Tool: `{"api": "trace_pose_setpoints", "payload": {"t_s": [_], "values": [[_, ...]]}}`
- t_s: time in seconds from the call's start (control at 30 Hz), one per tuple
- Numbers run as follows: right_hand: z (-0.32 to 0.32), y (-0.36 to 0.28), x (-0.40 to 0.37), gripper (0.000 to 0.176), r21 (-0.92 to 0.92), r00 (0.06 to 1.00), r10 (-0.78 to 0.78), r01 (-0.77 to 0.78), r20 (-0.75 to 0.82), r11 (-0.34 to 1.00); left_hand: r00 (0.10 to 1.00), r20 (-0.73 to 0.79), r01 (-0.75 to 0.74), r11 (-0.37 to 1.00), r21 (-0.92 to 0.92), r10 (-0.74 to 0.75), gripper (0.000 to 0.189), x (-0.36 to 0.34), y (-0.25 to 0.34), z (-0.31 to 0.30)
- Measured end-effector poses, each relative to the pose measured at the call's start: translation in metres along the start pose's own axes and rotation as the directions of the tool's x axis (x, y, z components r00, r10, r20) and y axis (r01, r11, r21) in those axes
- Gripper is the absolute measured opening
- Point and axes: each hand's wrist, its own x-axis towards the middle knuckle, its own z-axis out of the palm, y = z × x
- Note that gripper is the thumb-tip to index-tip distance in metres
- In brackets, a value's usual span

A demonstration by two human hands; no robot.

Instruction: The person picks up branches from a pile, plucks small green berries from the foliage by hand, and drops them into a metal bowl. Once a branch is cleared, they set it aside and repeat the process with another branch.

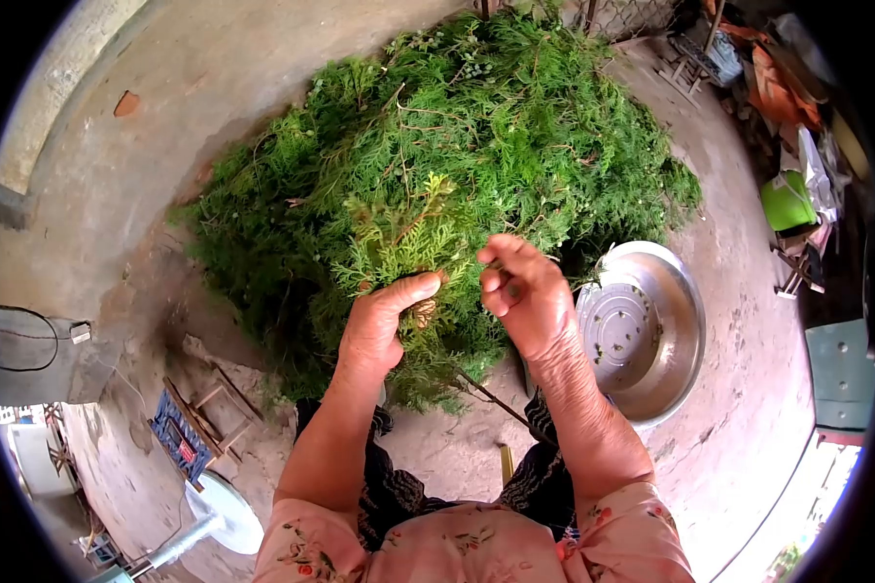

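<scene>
My left hand [384,316] is closed around a leafy evergreen branch [408,238], with the thumb pressed on top and yellow-green tips pointing away from me. To its right, my right hand [533,301] is raised with curled fingers and the palm partly turned up. A small greenish piece [512,290] shows among those fingers, too small to name surely. Beyond both hands lies a large heap of cut evergreen branches [554,146]. Beside my right forearm stands a round metal basin [685,335] with several small green bits on its bottom.
At the lower left are a small wooden stool [228,413] with a woven seat and a pale pedestal fan [228,515]. A bright green container [787,201] and piled clutter line the right side. A wall [214,58] runs behind the heap, and a brick fragment [126,103] lies at upper left.
</scene>
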Motion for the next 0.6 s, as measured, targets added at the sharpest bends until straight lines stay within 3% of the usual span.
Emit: {"api": "trace_pose_setpoints", "payload": {"t_s": [0.13, 0.27, 0.37, 0.47, 0.53, 0.57, 0.6], "values": [[0.001, 0.017, -0.004, 0.018, 0.091, 0.979, 0.075, -0.093, 0.187, 0.992, 0.998, 0.06, 0.006, 0.999, 0.049, -0.009, 0.025, 0.002, -0.003, -0.003], [0.004, 0.018, -0.005, 0.02, 0.141, 0.994, 0.011, -0.027, 0.113, 0.99, 0.998, 0.053, -0.022, 0.996, 0.086, 0.018, 0.023, 0.002, -0.005, 0.001], [0.001, 0.018, -0.004, 0.019, 0.066, 0.99, 0.01, -0.019, 0.137, 0.998, 1.0, 0.025, 0.007, 0.999, 0.053, -0.009, 0.022, 0.004, -0.005, -0.001], [0.0, 0.018, -0.005, 0.018, -0.094, 0.982, -0.07, 0.087, 0.174, 0.992, 1.0, 0.006, -0.002, 0.994, 0.109, 0.002, 0.019, 0.001, -0.006, -0.003], [0.008, 0.015, -0.01, 0.017, -0.458, 0.975, -0.213, 0.217, 0.062, 0.862, 1.0, -0.018, -0.005, 0.99, 0.141, 0.008, 0.016, -0.003, -0.005, 0.002], [0.004, 0.019, -0.008, 0.019, -0.618, 0.931, -0.347, 0.338, 0.111, 0.71, 1.0, -0.017, -0.003, 0.99, 0.141, 0.005, 0.016, -0.004, -0.007, 0.003], [0.001, 0.021, -0.005, 0.019, -0.619, 0.931, -0.348, 0.337, 0.108, 0.71, 1.0, -0.019, -0.005, 0.983, 0.181, 0.008, 0.016, -0.005, -0.009, 0.004]]}}
